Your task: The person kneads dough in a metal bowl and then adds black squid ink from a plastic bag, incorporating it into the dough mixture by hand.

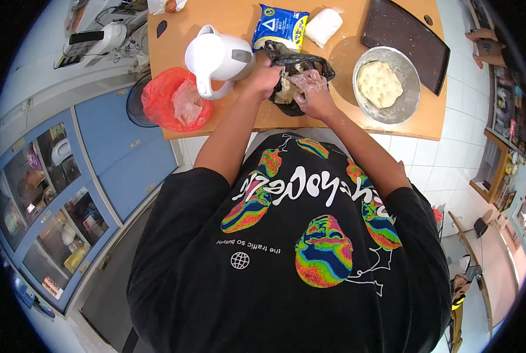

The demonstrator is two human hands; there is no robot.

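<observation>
A black plastic bag (280, 53) stands with its mouth open at the table's near edge, pale scraps inside. At its left side, my left hand (266, 81) is closed on the bag's rim. My right hand (313, 93), whitened with flour or dough, is over the bag's mouth. Its fingers are bent together towards my left hand, and what they grip, if anything, is hidden. To the right sits a steel bowl (414, 87) holding a round, dimpled lump of pale dough (380, 84). A white electric kettle (214, 56) is close by my left hand.
Behind the bag lie a blue and yellow packet (280, 27) and a white bag (324, 27). A dark baking tray (405, 36) is at the back right of the wooden table (339, 120). A red plastic bag (166, 100) hangs over the left edge, near blue cabinets (124, 141).
</observation>
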